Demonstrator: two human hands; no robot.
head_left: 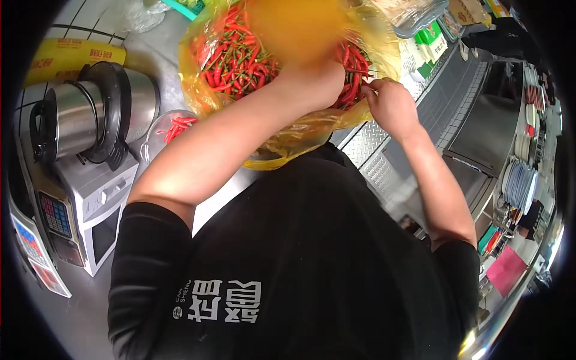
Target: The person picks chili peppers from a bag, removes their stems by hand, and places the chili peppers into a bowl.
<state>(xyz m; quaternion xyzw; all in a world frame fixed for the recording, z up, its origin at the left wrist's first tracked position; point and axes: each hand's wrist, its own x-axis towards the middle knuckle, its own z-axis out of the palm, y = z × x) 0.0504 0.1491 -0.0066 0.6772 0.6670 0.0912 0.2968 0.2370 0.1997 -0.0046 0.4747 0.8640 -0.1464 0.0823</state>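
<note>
A yellow plastic bag [285,141] lies open at the top middle, full of red chilies [237,60] with green stems. My left hand [324,84] reaches over the chilies from the left. An orange-yellow blur close to the lens covers its fingers, so what they do is hidden. At the bag's right edge is my right hand [393,105], its thumb and fingers pinched together beside some red chilies. What lies between those fingertips is too small to make out. Left of the bag, a clear bowl [157,141] holds several red chilies.
On the left lie a steel appliance with a black lid [114,114], a white box-shaped machine [102,192] and a keypad scale [54,216]. Green-and-white packs [429,45] lie at upper right. Stacked plates [519,186] stand along the far right, beyond a tiled floor strip.
</note>
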